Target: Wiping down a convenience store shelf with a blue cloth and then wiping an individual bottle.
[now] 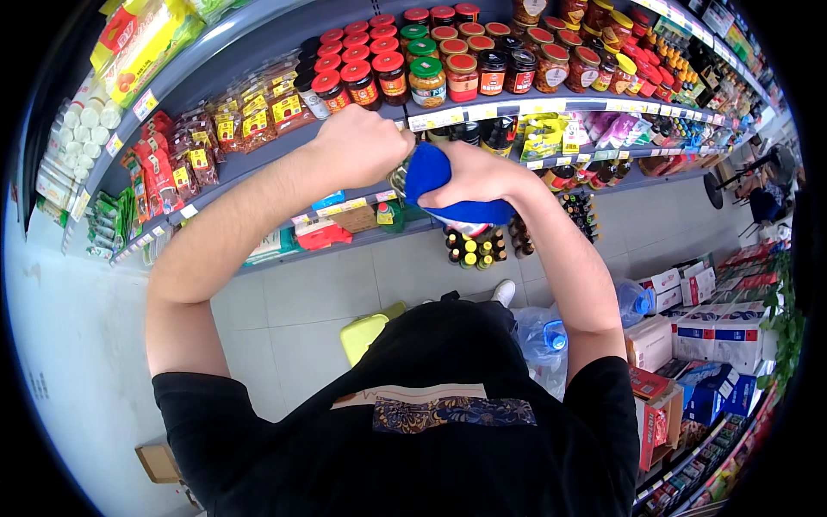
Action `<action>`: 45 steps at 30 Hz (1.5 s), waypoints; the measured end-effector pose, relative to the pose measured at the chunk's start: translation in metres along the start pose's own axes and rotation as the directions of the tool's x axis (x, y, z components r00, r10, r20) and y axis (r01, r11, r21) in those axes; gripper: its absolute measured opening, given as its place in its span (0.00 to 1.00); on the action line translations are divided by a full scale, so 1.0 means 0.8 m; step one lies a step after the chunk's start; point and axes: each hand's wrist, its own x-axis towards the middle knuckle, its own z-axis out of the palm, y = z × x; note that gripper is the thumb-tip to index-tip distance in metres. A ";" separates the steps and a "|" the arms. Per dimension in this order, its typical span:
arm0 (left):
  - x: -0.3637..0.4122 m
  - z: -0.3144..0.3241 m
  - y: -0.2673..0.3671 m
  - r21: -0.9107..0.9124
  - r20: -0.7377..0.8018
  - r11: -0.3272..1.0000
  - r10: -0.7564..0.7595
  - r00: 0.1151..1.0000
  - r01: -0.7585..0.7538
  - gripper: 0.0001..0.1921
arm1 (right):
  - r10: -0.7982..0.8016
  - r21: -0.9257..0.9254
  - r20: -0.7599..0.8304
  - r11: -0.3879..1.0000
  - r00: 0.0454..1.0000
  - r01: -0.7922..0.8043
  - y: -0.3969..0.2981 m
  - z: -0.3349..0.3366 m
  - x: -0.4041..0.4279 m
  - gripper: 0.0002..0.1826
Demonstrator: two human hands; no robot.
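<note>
My left hand (366, 143) is closed around the upper end of a glass jar (398, 179), most of which my fingers and a cloth hide. Against the jar's side my right hand (481, 173) presses a blue cloth (429, 169), whose lower part hangs below the fingers. Both hands are held in front of the shelf edge. Just behind them stand rows of jars with red lids (360, 83) and a jar with a green lid (427, 82). Left of these lie clear packets with yellow labels (287, 111).
A price-tag rail (452, 117) runs along the shelf. Bottles with yellow caps (477, 253) stand on the tiled floor. A yellow-green bin or stool (363, 337) and large plastic water bottles (543, 336) are near my legs. Cartons (714, 333) are stacked at right.
</note>
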 end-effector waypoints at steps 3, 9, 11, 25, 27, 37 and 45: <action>0.004 0.002 -0.003 -0.068 0.101 0.991 -0.110 0.989 0.118 0.06 | -0.048 -0.182 -0.132 0.983 0.990 0.023 0.005 0.006 0.009 0.36; 0.005 0.026 -0.008 -0.256 0.208 0.913 -0.270 0.940 0.319 0.11 | -0.251 -0.680 -0.487 0.710 0.836 -0.183 0.017 0.062 0.015 0.43; 0.006 0.041 -0.009 -0.353 0.316 0.841 -0.305 0.899 0.410 0.13 | -0.554 -0.805 -0.564 0.536 0.612 -0.255 0.036 0.080 0.023 0.45; -0.027 0.101 0.052 -0.837 0.544 -0.151 -0.119 0.831 0.526 0.08 | -0.842 -0.969 -0.242 0.233 0.482 -0.080 0.100 0.020 -0.001 0.19; -0.031 0.093 0.062 -0.824 0.544 -0.257 -0.110 0.832 0.505 0.08 | -0.857 -0.968 -0.242 0.244 0.456 -0.055 0.097 0.011 -0.002 0.19; -0.026 0.092 0.100 -0.503 0.424 -0.814 0.061 0.904 0.291 0.10 | -0.503 -0.424 -0.820 0.855 0.275 0.299 0.082 0.054 0.011 0.41; -0.017 0.093 0.114 -0.587 0.366 -0.789 -0.058 0.929 0.183 0.11 | 0.166 0.784 -0.613 0.243 0.772 0.571 0.056 0.074 -0.006 0.33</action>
